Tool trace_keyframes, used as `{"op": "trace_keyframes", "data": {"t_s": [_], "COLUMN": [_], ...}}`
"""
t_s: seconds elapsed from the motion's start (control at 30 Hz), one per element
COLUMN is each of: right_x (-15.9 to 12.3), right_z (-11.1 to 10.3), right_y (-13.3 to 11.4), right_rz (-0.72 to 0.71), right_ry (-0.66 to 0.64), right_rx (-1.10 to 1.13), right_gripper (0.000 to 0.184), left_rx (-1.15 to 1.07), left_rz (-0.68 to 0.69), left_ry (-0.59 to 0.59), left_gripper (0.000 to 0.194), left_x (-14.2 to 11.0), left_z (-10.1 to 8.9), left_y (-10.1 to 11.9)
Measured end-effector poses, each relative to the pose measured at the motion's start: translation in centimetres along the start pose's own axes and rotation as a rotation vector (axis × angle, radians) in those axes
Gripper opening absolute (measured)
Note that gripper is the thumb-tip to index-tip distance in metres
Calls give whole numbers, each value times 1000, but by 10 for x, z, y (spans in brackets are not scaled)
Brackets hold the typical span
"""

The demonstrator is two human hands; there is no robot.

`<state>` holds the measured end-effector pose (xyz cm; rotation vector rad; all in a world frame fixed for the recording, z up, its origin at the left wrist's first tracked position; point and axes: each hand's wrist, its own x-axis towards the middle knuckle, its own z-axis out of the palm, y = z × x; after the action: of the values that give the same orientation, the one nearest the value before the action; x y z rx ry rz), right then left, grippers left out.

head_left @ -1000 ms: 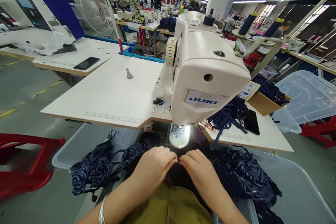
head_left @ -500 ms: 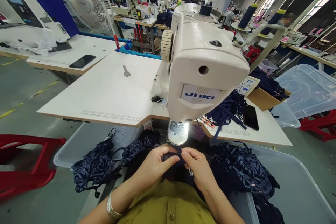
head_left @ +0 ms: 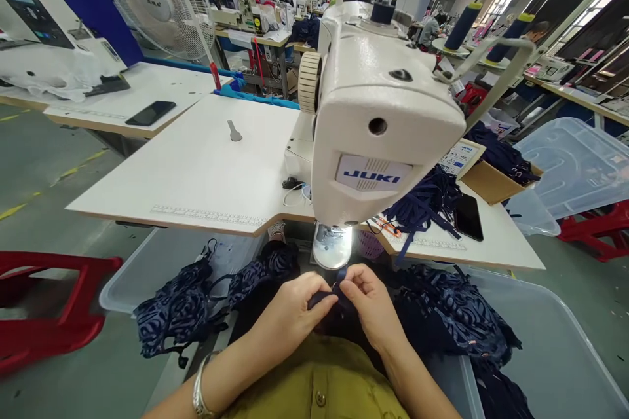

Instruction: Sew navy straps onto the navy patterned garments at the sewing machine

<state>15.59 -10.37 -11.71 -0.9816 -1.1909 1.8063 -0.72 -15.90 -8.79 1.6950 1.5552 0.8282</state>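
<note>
Two hands (head_left: 328, 304) meet below needle plate (head_left: 332, 247) | fingers (head_left: 322, 294) pinching navy fabric (head_left: 340, 280)

Apparently a garment-sewing workshop, with sewing machines (head_left: 383, 118) and thread cones (head_left: 462, 27).

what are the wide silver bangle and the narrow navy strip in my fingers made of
The wide silver bangle looks like shiny metal, going by its bright glints. The narrow navy strip seems smooth, soft fabric, since it bends; its fibre isn't clear.

Leftmost red stool (head_left: 76, 301) partly cropped
</note>
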Motion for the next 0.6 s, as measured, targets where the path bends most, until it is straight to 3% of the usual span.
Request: {"op": "trace_keyframes", "data": {"t_s": [0.17,0.3,0.43,0.6], "right_x": [-3,-4,-7,-11], "right_z": [2,1,0,0], "right_y": [6,9,12,11], "right_rz": [54,-55,-277,-436], "right_ry": [-184,-111,-19,26], "right_rx": [127,90,14,-100], "right_gripper": [20,8,11,20], "left_rx": [130,256,310,411], "left_rz": [114,214,274,408], "left_ry": [12,43,118,243], "left_gripper": [18,18,19,20], "left_x": [-1,-3,-5,-6], "left_z": [2,4,8,7], "left_y": [-1,-3,-2,4]}}
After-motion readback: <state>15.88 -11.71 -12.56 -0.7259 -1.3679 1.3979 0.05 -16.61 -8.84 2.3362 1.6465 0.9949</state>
